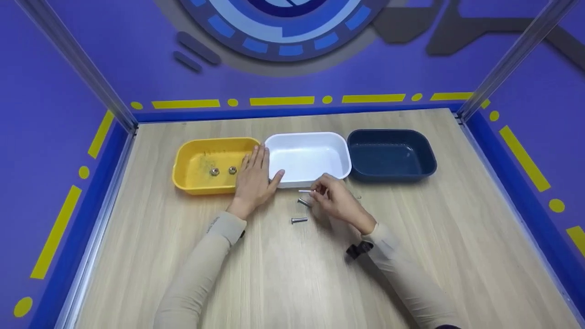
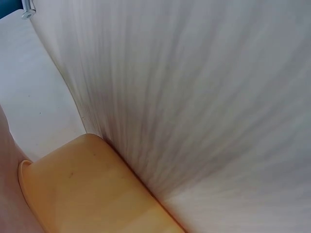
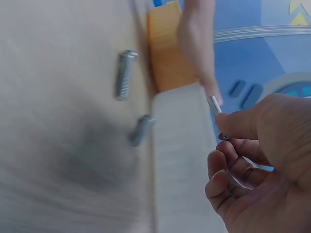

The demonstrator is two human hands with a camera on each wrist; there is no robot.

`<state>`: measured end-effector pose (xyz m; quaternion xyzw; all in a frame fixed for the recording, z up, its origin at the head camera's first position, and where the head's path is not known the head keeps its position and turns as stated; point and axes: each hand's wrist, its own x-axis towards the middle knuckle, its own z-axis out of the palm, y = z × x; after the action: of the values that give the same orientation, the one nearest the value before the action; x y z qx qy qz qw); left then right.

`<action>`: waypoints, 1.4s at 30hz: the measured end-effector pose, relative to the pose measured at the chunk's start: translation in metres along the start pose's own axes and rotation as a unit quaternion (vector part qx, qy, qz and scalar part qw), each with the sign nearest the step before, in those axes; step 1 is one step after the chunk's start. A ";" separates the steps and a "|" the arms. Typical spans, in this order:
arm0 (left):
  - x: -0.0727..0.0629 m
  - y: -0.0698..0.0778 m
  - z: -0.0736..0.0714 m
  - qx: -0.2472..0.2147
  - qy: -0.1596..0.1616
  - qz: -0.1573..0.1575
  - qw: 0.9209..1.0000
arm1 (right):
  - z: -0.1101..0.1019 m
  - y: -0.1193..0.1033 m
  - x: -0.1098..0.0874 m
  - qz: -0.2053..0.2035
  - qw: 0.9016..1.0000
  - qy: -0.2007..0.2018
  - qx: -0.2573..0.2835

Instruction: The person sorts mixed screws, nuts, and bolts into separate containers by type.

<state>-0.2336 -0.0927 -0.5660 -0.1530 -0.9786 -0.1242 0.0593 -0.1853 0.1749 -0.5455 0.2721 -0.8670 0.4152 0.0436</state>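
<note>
My right hand pinches a silver bolt between thumb and fingers, just in front of the white bin. Two more bolts lie on the table: one close by the right fingers, the other nearer to me. My left hand rests with straight fingers over the adjoining rims of the yellow bin and the white bin, its thumb spread toward the white one. Inside the yellow bin sit two hex nuts, a left one and a right one.
A dark blue bin stands at the right end of the row, beside the white bin. A tiny metallic piece shows past the right hand, mostly hidden. Blue printed walls and metal posts bound the wooden table.
</note>
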 end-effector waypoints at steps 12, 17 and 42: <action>0.001 0.000 0.002 0.003 0.007 0.003 1.000 | -0.012 -0.009 0.039 -0.014 1.000 0.023 -0.014; 0.001 0.000 0.002 0.006 0.005 0.000 1.000 | -0.015 -0.008 0.052 -0.007 0.999 0.029 -0.016; 0.002 0.000 0.002 0.007 -0.006 -0.005 1.000 | -0.015 0.017 0.109 0.058 0.998 0.018 -0.034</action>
<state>-0.2360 -0.0920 -0.5672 -0.1482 -0.9806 -0.1166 0.0543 -0.2885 0.1468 -0.5144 0.2118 -0.8940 0.3923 0.0442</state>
